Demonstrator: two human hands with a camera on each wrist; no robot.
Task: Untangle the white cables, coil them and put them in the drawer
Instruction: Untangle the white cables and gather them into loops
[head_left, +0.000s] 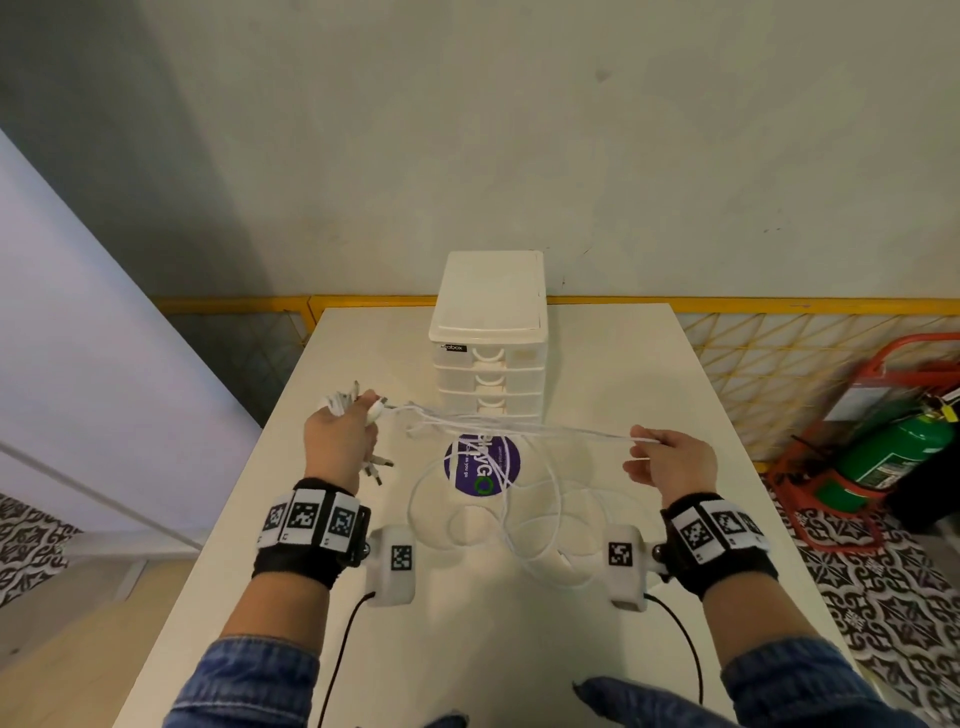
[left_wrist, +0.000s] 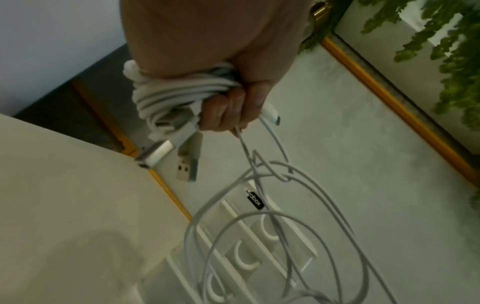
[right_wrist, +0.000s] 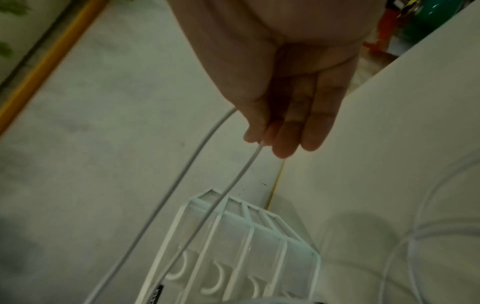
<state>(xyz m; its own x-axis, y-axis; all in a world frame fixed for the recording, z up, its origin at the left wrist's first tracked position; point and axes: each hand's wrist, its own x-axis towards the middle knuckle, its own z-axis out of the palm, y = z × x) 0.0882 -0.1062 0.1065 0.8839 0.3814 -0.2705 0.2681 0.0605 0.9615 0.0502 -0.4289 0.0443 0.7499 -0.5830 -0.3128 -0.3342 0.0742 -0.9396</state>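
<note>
Just in front of the drawer unit (head_left: 488, 343), the left hand (head_left: 337, 441) is gripping a bunched coil of white cables (left_wrist: 171, 96), its fingers (left_wrist: 228, 111) curled round the bundle with plugs dangling below. To the right of the unit, the right hand (head_left: 670, 460) is pinching a single strand (right_wrist: 233, 176) between thumb and fingertips (right_wrist: 285, 144) and holding it taut. Between the hands, nearer the person than the unit, slack loops (head_left: 498, 514) are sagging onto the table (head_left: 675, 395). A crossing close to the left hand (left_wrist: 275, 170) is looking likely to cinch into a knot if the pulling is too hard. All drawers are appearing closed, so stowing is not yet possible.
</note>
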